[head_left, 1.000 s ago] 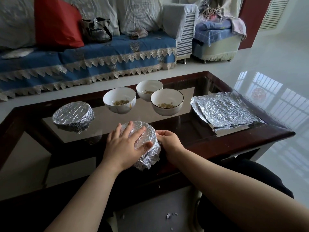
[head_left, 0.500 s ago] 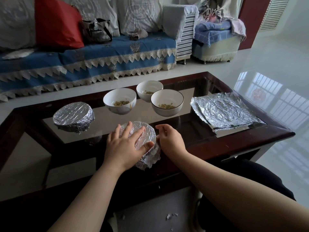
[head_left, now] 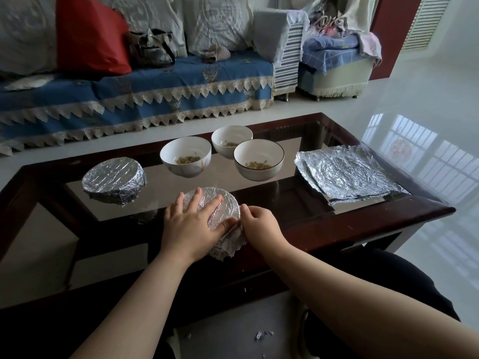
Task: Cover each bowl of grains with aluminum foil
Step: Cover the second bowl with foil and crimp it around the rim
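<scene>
— So, hands first: what is each doing?

— Left hand [head_left: 193, 224]: flat, fingers spread, palm down on top of the near bowl [head_left: 223, 216], pressing its foil cover. Nothing gripped. Right hand [head_left: 259, 222]: fingers curled, pinching the foil at the bowl's right rim, just beside the left thumb. It looks like crimping — that is my reading, not a certainty.

— And that bowl, where does it stand?

— On the table [head_left: 388, 216], at the near edge of the glass, right before the person. Foil is over the top and down the sides; the near skirt hangs crumpled and loose.

— Item two?

— Wrapped bowl [head_left: 114, 181], to the left, well apart from the hands. Fully covered, skirt tucked under. Counted as done.

— Still open?

— Three. Left bowl [head_left: 185, 156], back bowl [head_left: 231, 141], right bowl [head_left: 258, 159], clustered behind the near one, each with a little grain in the bottom and no cover.

— Supply?

— Foil sheets [head_left: 344, 173], stacked flat at the table's right end. More than one layer shows; the exact count I cannot tell.

— Tally, then?

— One finished, one nearly finished, three untouched. By my estimate a bit under halfway, and whether the stack holds three sheets is not settled from this view.

— Anything else?

— Small foil scraps [head_left: 263, 335] on the floor below.
</scene>
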Motion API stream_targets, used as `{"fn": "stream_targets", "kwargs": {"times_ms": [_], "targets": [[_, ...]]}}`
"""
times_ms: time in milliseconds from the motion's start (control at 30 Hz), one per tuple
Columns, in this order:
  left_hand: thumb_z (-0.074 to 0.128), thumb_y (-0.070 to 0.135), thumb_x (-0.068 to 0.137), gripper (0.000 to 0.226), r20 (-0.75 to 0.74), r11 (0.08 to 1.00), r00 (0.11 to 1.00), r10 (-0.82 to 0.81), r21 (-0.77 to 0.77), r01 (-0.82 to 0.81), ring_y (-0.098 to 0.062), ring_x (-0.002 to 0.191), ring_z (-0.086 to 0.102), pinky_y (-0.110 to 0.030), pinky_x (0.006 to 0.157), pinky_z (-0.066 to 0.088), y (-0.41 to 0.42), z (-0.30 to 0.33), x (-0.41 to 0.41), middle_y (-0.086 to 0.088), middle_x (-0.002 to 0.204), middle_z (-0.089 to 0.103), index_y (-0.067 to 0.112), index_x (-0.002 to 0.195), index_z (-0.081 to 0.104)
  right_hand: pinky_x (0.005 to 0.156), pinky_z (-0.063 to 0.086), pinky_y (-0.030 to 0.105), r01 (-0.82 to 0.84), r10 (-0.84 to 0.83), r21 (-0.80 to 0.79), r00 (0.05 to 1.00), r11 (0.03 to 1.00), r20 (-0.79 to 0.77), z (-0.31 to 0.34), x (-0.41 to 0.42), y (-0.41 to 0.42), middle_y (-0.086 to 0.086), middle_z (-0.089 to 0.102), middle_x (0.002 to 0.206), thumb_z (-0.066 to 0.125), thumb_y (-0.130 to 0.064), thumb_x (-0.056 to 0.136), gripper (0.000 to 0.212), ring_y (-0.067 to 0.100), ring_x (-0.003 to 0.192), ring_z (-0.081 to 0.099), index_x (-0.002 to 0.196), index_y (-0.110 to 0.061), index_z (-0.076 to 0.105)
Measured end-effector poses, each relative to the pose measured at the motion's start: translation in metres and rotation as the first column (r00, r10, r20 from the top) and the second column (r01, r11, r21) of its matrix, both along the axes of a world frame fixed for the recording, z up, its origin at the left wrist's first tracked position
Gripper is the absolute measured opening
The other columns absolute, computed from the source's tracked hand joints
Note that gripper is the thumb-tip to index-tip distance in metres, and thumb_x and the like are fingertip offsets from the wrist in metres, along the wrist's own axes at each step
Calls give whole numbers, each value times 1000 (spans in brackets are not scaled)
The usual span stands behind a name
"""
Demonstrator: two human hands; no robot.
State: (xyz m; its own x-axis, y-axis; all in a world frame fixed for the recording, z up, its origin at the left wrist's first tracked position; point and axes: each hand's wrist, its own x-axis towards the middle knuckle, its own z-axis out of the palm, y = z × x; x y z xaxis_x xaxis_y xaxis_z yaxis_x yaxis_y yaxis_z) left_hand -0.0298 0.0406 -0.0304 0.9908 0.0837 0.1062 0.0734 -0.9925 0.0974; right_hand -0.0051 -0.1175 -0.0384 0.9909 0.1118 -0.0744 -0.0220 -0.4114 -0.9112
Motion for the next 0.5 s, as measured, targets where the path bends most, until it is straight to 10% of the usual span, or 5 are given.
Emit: {"fn": "stream_targets", "kwargs": {"times_ms": [267,367,500], "targets": [[-6,92,62,97,-15,999,999,48,-3,-48,-35,147,11,-51,116,11,-1,1,2,3,163,15,55,146,23,82,57,43,145,82,627,944,765,-320,-17,-3,7,24,72,96,42,-28,103,40,31,84,70,98,-2,72],[5,82,77,79,4,996,996,84,-9,-84,-37,146,15,-51,116,13,-5,0,2,2,162,20,52,147,26,62,54,28,93,59,549,966,831,-252,-19,-4,14,12,72,92,55,-43,93,42,14,69,66,106,-4,67],[20,60,96,55,-27,981,989,145,-126,-147,-35,147,12,-50,118,12,-4,2,5,2,162,20,45,148,29,88,56,36,52,11,388,987,920,-160,-17,9,15,4,71,103,64,-42,88,36,15,91,69,109,-13,62]]}}
